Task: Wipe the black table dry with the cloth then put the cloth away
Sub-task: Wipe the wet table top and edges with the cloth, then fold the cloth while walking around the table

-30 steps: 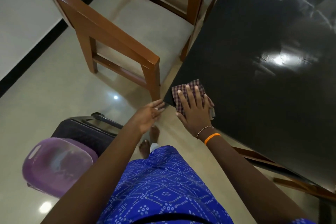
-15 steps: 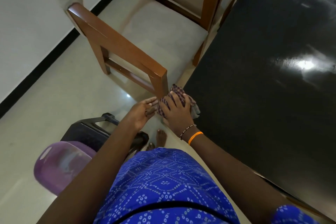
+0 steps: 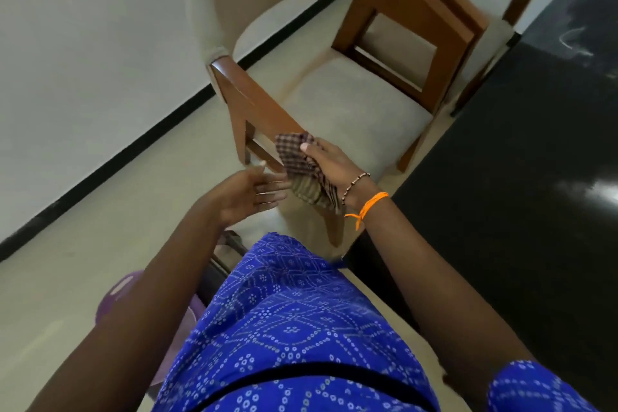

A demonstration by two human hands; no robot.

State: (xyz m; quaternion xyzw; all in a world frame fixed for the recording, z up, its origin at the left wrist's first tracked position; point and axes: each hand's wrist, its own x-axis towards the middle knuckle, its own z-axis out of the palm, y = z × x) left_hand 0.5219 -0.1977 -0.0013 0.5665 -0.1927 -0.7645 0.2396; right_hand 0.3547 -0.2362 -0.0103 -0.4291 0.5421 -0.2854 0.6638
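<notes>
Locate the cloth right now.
Head view, centre: the cloth hangs from the right hand, off the black table, over the wooden chair's near armrest, beside the open left hand.

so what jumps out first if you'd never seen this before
The checked cloth draws the eye first, gripped in the right hand in mid-air over the wooden chair, off the black table at right. The left hand is open, palm toward the cloth's hanging end. At the bottom, the blue patterned garment fills the frame.
</notes>
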